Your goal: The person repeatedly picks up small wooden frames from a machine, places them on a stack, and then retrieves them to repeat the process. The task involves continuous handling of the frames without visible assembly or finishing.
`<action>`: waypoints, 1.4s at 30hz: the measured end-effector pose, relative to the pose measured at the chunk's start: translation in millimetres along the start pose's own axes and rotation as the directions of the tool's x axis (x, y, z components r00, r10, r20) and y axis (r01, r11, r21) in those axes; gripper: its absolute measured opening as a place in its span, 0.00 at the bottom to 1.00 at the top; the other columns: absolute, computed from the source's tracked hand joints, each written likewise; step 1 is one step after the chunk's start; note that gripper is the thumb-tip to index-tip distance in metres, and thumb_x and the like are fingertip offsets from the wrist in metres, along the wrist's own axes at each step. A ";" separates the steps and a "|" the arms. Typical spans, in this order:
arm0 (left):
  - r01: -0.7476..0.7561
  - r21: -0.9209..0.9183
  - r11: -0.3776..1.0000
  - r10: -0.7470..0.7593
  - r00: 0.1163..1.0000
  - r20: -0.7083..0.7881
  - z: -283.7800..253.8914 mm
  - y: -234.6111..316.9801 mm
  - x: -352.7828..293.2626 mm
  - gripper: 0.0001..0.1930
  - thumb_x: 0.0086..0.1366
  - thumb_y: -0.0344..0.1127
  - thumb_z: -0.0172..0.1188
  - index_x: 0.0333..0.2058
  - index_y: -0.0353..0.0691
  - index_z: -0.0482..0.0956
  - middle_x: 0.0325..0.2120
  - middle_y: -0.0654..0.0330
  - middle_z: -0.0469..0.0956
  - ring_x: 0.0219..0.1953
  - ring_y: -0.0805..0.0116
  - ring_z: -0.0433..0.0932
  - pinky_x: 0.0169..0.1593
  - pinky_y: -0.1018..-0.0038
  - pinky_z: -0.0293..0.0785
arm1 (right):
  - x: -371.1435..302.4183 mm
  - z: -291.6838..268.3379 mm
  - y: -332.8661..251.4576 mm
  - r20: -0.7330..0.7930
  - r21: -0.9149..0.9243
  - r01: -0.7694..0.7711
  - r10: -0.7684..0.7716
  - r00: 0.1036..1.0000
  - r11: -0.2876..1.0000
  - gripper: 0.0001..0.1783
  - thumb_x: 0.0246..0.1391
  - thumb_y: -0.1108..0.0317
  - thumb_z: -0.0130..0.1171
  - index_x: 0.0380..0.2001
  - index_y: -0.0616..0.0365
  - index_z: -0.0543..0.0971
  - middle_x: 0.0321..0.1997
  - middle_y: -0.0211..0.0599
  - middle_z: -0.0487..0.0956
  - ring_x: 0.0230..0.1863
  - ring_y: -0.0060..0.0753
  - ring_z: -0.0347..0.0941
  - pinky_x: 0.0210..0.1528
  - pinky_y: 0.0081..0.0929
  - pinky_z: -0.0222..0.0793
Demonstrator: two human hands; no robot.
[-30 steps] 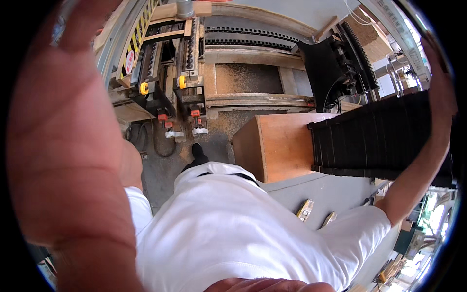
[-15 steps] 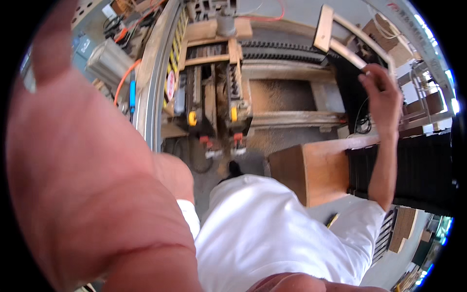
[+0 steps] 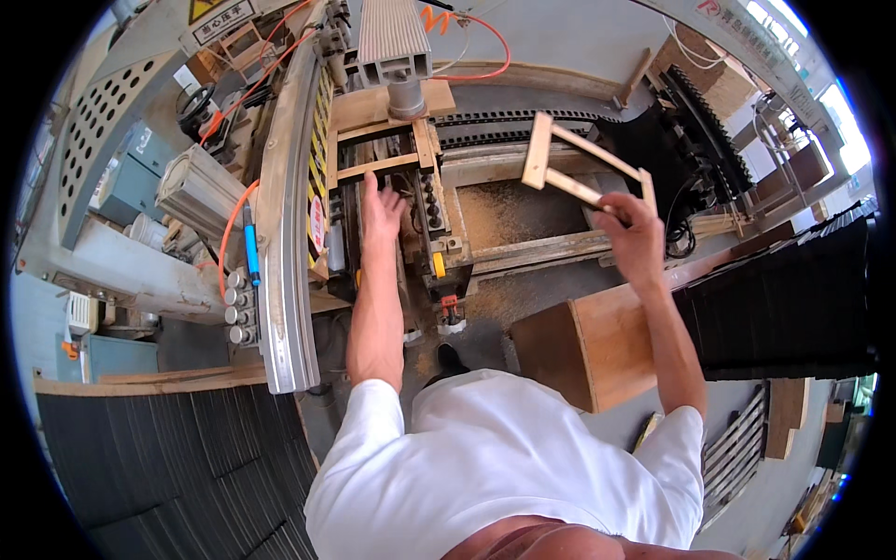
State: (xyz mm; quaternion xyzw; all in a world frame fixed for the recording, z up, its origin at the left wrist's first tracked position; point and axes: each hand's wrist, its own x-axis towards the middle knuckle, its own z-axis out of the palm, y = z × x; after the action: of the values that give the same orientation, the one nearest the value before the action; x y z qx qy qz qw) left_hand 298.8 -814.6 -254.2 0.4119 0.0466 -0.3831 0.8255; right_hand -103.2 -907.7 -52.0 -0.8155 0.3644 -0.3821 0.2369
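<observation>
My right hand is closed on one rail of a light wooden frame, which hangs tilted in the air over the machine. One end of that frame has a wider slat. My left hand is stretched out with its fingers apart, just in front of a second wooden frame lying in the machine's clamping bed. Whether the left fingertips touch that frame I cannot tell. Above the frame in the machine stands a round metal press cylinder under a ribbed aluminium beam.
An aluminium rail with a blue tool runs along the left. Sawdust lies between the machine's beams. A wooden box stands near my right arm, beside black stacked sheets. More black stacks fill the lower left.
My left hand has gone from close before the camera to the frame in the machine. The right hand has brought its wooden frame leftward and lower, over the machine.
</observation>
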 end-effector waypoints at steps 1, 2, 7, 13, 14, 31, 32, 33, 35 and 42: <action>-0.024 0.042 0.999 0.024 1.000 -0.004 6.2 1.2 12.6 0.53 0.61 0.59 0.62 0.66 0.26 0.42 0.69 0.40 0.41 0.70 0.46 0.46 0.69 0.51 0.50 | -3.5 7.5 -1.6 0.019 0.020 -0.010 0.010 1.000 1.000 0.11 0.44 0.74 0.69 0.35 0.56 0.82 0.29 0.34 0.79 0.34 0.31 0.75 0.37 0.26 0.70; -0.017 0.007 1.000 0.017 1.000 0.018 12.5 1.8 24.1 0.50 0.63 0.56 0.61 0.66 0.26 0.43 0.68 0.40 0.42 0.70 0.46 0.46 0.69 0.50 0.51 | -5.0 16.0 -3.2 0.039 0.042 -0.018 0.016 0.999 0.999 0.12 0.44 0.74 0.69 0.34 0.56 0.82 0.30 0.34 0.80 0.35 0.33 0.76 0.38 0.27 0.71; -0.047 -0.161 0.986 0.054 0.998 0.041 -1.7 -3.9 51.7 0.34 0.69 0.41 0.55 0.64 0.28 0.49 0.66 0.41 0.46 0.69 0.46 0.49 0.66 0.48 0.61 | 4.4 75.1 -23.4 0.121 0.039 0.152 -0.156 0.980 0.988 0.12 0.43 0.73 0.69 0.34 0.55 0.81 0.32 0.34 0.81 0.38 0.36 0.75 0.40 0.31 0.72; -0.002 -0.168 0.986 0.021 0.994 0.108 -32.0 -32.5 -27.2 0.15 0.70 0.33 0.53 0.52 0.32 0.69 0.50 0.53 0.74 0.53 0.58 0.74 0.59 0.58 0.72 | 25.1 188.7 -30.0 0.204 0.064 0.365 -0.370 0.906 0.929 0.11 0.43 0.69 0.68 0.33 0.54 0.82 0.33 0.34 0.82 0.40 0.43 0.74 0.44 0.37 0.70; -0.030 -0.168 0.985 0.061 0.981 0.182 -35.8 -37.2 -39.9 0.12 0.70 0.32 0.52 0.49 0.34 0.73 0.45 0.56 0.78 0.49 0.60 0.77 0.58 0.60 0.73 | 27.7 212.7 -27.1 0.221 0.061 0.401 -0.404 0.888 0.914 0.11 0.44 0.67 0.68 0.33 0.54 0.82 0.33 0.34 0.82 0.39 0.43 0.74 0.44 0.38 0.69; -0.018 -0.169 0.985 0.046 0.985 0.167 -61.5 -45.2 -94.8 0.19 0.69 0.30 0.52 0.58 0.39 0.65 0.52 0.59 0.72 0.54 0.61 0.72 0.60 0.60 0.69 | 85.5 333.4 -8.1 0.419 0.209 0.540 -0.574 0.704 0.815 0.14 0.45 0.71 0.63 0.37 0.55 0.76 0.34 0.43 0.81 0.41 0.52 0.74 0.46 0.45 0.68; -0.010 -0.160 0.987 0.037 0.985 0.167 -69.0 -46.1 -112.9 0.20 0.69 0.29 0.52 0.58 0.39 0.65 0.53 0.59 0.72 0.55 0.62 0.72 0.60 0.61 0.69 | 94.7 341.1 -9.7 0.433 0.197 0.520 -0.549 0.715 0.831 0.13 0.45 0.72 0.63 0.37 0.56 0.76 0.34 0.43 0.81 0.41 0.53 0.74 0.47 0.45 0.68; -0.015 -0.160 0.987 0.044 0.982 0.183 -78.0 -48.7 -129.4 0.20 0.69 0.29 0.52 0.59 0.39 0.64 0.53 0.58 0.72 0.57 0.61 0.71 0.61 0.61 0.68 | 104.2 351.1 -9.0 0.436 0.203 0.495 -0.531 0.727 0.845 0.14 0.44 0.72 0.63 0.37 0.56 0.76 0.34 0.45 0.81 0.40 0.55 0.74 0.46 0.45 0.68; -0.009 -0.174 0.985 0.039 0.985 0.167 -89.6 -53.9 -167.7 0.20 0.68 0.27 0.52 0.59 0.38 0.64 0.54 0.57 0.71 0.58 0.59 0.70 0.61 0.60 0.68 | 122.5 371.6 3.4 0.457 0.208 0.470 -0.510 0.729 0.858 0.14 0.42 0.73 0.62 0.37 0.57 0.77 0.34 0.45 0.82 0.41 0.53 0.75 0.46 0.45 0.70; -0.105 -0.193 0.975 0.110 0.994 0.014 -120.2 -78.2 -290.5 0.19 0.69 0.26 0.51 0.58 0.39 0.66 0.52 0.59 0.72 0.58 0.58 0.71 0.60 0.62 0.71 | 138.7 393.7 3.1 0.549 0.281 0.324 -0.429 0.717 0.903 0.15 0.42 0.74 0.64 0.37 0.57 0.78 0.36 0.44 0.82 0.41 0.51 0.77 0.45 0.43 0.72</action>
State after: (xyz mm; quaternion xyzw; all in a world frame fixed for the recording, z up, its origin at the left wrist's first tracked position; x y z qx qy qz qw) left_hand 71.1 -584.7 -269.5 0.3273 0.0507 -0.3367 0.8814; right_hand 270.2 -974.7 -226.1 -0.9281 0.0637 -0.1736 0.3232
